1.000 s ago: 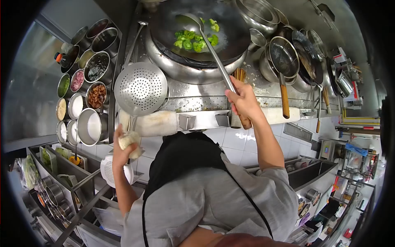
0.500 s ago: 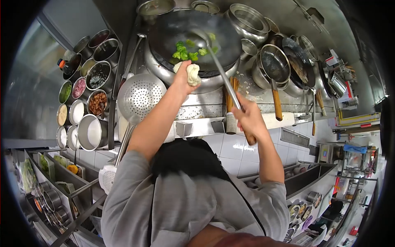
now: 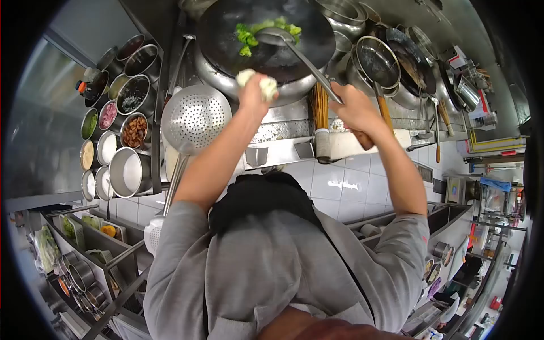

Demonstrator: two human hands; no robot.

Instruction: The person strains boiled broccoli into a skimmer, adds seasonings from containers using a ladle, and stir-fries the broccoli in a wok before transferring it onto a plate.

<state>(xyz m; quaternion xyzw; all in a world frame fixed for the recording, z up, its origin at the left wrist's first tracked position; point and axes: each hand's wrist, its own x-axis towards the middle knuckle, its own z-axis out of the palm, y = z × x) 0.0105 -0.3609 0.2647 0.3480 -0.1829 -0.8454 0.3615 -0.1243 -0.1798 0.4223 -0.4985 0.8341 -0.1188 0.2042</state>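
My left hand [image 3: 256, 97] is closed round a folded whitish cloth [image 3: 268, 88] at the near rim of a big dark wok [image 3: 226, 51]. Whether the fingers also clasp the rim under the cloth is hidden. Bright green broccoli pieces [image 3: 246, 38] lie in the wok, some of them beyond the ladle. With my right hand [image 3: 356, 110] I grip a long-handled metal ladle [image 3: 306, 59] near its wooden end. The ladle's bowl is over the wok, beside the broccoli.
A perforated strainer [image 3: 196, 119] lies left of the wok. Further left stand several metal pots of ingredients, among them brown chunks [image 3: 135, 132]. A bamboo brush [image 3: 321, 124] is near my right hand. A handled sieve [image 3: 377, 65] rests on a pot at right.
The ladle and my right hand have moved right, and the ladle's bowl now sits lower in view among the broccoli. The broccoli has shifted up in the wok. My left hand keeps the cloth.
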